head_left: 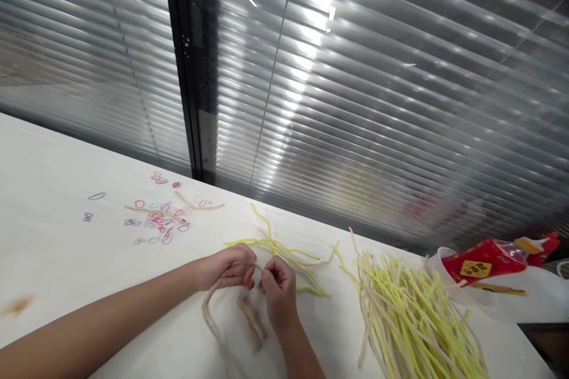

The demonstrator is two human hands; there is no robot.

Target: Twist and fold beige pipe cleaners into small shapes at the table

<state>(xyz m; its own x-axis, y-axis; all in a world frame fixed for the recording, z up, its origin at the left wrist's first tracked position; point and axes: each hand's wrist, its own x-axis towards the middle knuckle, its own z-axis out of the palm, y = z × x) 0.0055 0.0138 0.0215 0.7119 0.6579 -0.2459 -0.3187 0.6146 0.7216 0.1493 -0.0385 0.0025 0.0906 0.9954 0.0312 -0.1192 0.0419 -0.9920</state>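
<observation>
My left hand (pixel 232 266) is closed around a beige pipe cleaner (pixel 208 314), whose long end hangs down in a curve toward the near edge of the picture. Close beside it, my right hand (pixel 279 285) pinches what looks like the same pipe cleaner between thumb and fingers. Between and below my hands lies a short folded beige bundle (pixel 249 323) on the white table (pixel 169 331). Just beyond my fingers, several loose yellow pipe cleaners (pixel 275 243) cross one another, with a few beige ones among them.
A large heap of yellow and beige pipe cleaners (pixel 413 320) covers the right side. Behind it, a red packet (pixel 480 260) leans in a white plastic tub (pixel 438 260). Small coloured rubber bands (pixel 157 219) are scattered at left. Glass with blinds (pixel 377 100) rises behind the table.
</observation>
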